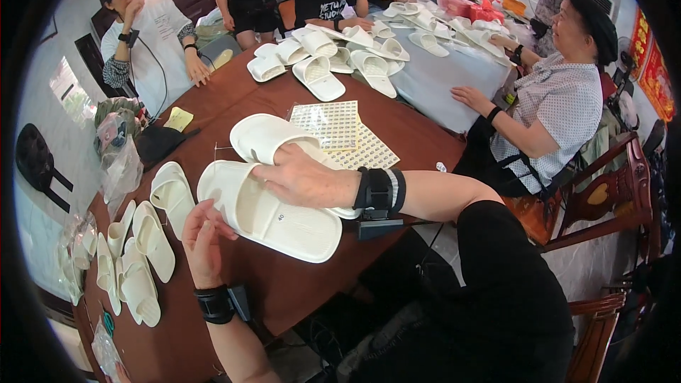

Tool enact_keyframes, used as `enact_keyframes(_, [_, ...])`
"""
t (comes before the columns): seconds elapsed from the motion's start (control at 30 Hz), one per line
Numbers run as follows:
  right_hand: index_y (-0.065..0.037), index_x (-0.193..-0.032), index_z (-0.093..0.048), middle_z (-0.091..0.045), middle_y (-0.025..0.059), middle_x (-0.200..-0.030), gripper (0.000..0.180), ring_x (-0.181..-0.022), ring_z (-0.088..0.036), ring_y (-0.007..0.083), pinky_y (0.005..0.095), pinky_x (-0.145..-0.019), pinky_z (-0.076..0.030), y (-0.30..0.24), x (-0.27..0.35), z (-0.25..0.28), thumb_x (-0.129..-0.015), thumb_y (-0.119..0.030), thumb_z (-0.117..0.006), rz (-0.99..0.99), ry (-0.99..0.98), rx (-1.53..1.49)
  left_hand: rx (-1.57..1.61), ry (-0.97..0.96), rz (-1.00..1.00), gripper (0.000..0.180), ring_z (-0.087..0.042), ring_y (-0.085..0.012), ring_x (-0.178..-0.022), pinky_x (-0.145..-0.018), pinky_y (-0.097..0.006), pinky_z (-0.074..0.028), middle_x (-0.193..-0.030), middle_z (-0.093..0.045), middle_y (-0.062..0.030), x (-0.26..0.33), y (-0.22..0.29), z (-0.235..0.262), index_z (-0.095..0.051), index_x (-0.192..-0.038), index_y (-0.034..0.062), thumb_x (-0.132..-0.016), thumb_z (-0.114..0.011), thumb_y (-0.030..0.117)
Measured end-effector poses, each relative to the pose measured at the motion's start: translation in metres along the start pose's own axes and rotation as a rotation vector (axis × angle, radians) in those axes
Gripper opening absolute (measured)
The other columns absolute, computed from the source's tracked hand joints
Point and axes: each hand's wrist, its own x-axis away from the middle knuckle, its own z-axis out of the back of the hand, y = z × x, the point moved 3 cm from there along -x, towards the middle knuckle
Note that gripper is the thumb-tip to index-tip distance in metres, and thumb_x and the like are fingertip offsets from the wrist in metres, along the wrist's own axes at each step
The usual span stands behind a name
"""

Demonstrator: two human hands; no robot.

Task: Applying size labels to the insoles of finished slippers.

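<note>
Two white slide slippers lie side by side on the brown table (234, 99) in front of me. My right hand (301, 179) rests across them, fingers over the strap of the nearer slipper (277, 223) and touching the farther slipper (259, 135). My left hand (204, 241) is at the near edge of the nearer slipper, fingers curled and pinched together by its sole; whether it holds something small I cannot tell. Both wrists wear black bands. Sheets of small stickers (340, 131) lie just beyond the slippers.
Several white slippers (142, 248) lie at the table's left end, more (319, 64) at the far end and on a grey cloth (433, 78). Other people sit around the table; one at the right rests a hand (472, 99) on it. Wooden chairs (610, 198) stand right.
</note>
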Motion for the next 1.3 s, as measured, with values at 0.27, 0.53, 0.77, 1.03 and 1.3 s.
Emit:
enact_keyframes(0.27, [-0.011,-0.1,-0.069,-0.058,0.018,-0.086,0.028,-0.089,-0.056,0.0369,0.0445,-0.08,-0.044,0.006,0.021,0.029,-0.075,-0.001,-0.061,0.114,0.248,-0.04,-0.022,-0.154,0.134,0.054,-0.062,-0.0186,-0.09,-0.085,-0.033,-0.049,-0.102,-0.065,-0.0087,0.006,-0.005,-0.021,-0.049,-0.132,-0.0039,-0.09,-0.064,0.025])
enact_keyframes(0.53, [-0.008,-0.096,-0.068,-0.059,0.0149,-0.108,0.021,-0.104,-0.053,0.0364,0.0456,-0.092,-0.041,0.01,0.04,0.026,-0.076,-0.005,-0.065,0.076,0.16,-0.088,-0.062,-0.237,0.191,0.058,-0.063,-0.0216,-0.092,-0.087,-0.036,-0.048,-0.107,-0.066,-0.0132,0.005,-0.014,-0.029,-0.049,-0.131,-0.0056,-0.088,-0.066,0.029])
enact_keyframes(0.77, [-0.004,-0.092,-0.07,-0.062,0.0189,-0.095,0.021,-0.103,-0.055,0.0366,0.0455,-0.09,-0.041,0.018,0.049,0.022,-0.074,-0.007,-0.06,-0.011,-0.037,-0.132,-0.019,-0.324,0.196,0.056,-0.067,-0.0263,-0.084,-0.079,-0.038,-0.054,-0.098,-0.067,-0.0186,0.008,-0.015,-0.031,-0.05,-0.13,-0.0054,-0.089,-0.065,0.029])
enact_keyframes(1.03, [-0.006,-0.089,-0.072,-0.064,0.0186,-0.092,0.022,-0.1,-0.056,0.036,0.0442,-0.089,-0.042,0.018,0.042,0.044,-0.071,-0.005,-0.061,0.111,0.191,-0.156,-0.148,-0.247,0.205,0.042,-0.066,-0.0211,-0.084,-0.081,-0.033,-0.051,-0.091,-0.07,-0.0143,0.009,-0.01,-0.032,-0.055,-0.124,-0.0036,-0.092,-0.063,0.021])
enact_keyframes(1.3, [-0.012,-0.099,-0.073,-0.067,0.014,-0.083,0.027,-0.081,-0.065,0.0273,0.0402,-0.076,-0.05,0.105,0.008,0.07,-0.077,-0.003,-0.061,-0.272,-0.086,-0.194,-0.24,0.01,0.323,0.025,-0.064,-0.0153,-0.08,-0.076,-0.029,-0.052,-0.09,-0.07,-0.0106,0.003,-0.009,-0.024,-0.06,-0.117,-0.0024,-0.094,-0.055,0.007])
